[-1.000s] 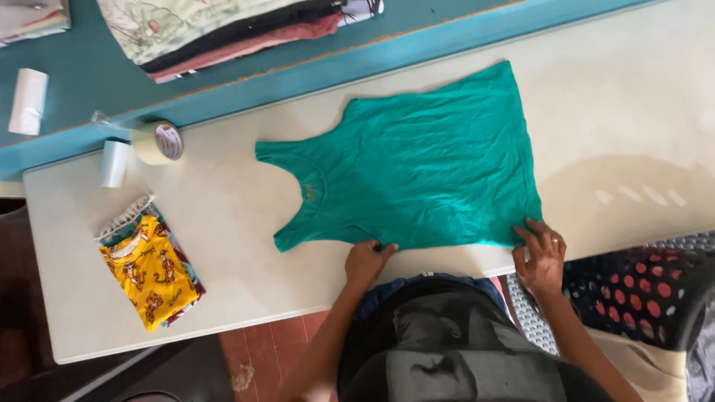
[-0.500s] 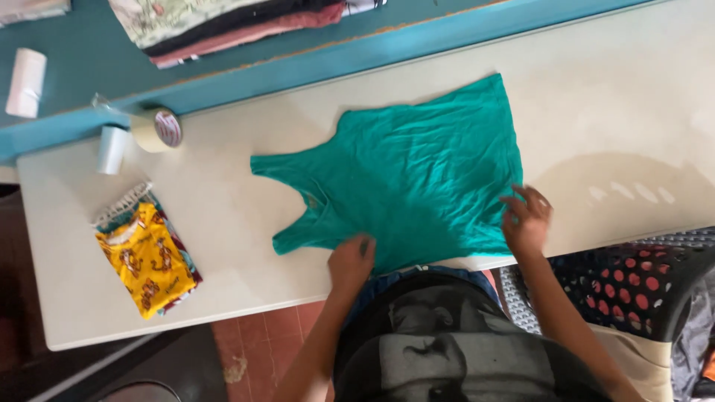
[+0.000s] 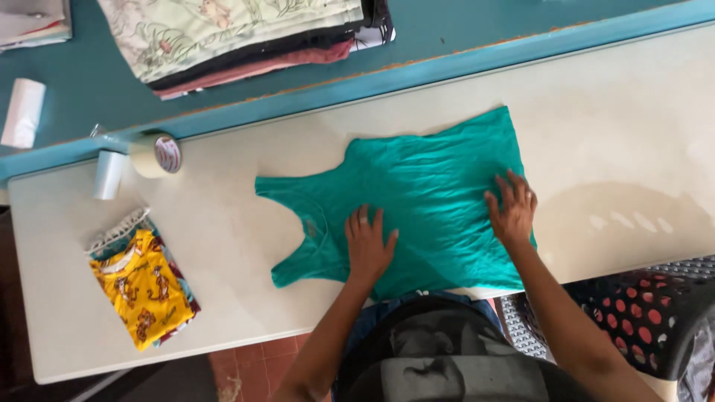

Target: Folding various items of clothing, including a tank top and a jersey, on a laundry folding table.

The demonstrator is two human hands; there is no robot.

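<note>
Both hands flat on the garment, frame centre.
Left hand (image 3: 370, 246) and right hand (image 3: 512, 210), fingers spread, grasping nothing, press the teal cotton tank top (image 3: 417, 201) onto the pale desk (image 3: 223, 216); fabric likely light, limp; grip hems.

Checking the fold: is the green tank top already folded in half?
No, the green tank top lies spread flat, both hands pressing on it.

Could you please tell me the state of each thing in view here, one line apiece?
Teal sleeveless cotton top: spread flat on the table, slightly wrinkled.
Left hand: flat on the top, fingers spread.
Right hand: flat on the top, near its hem.
Yellow printed garment: folded, on a small pile.
Roll of tape: on its edge.
Stack of folded fabrics: piled neatly.
</note>
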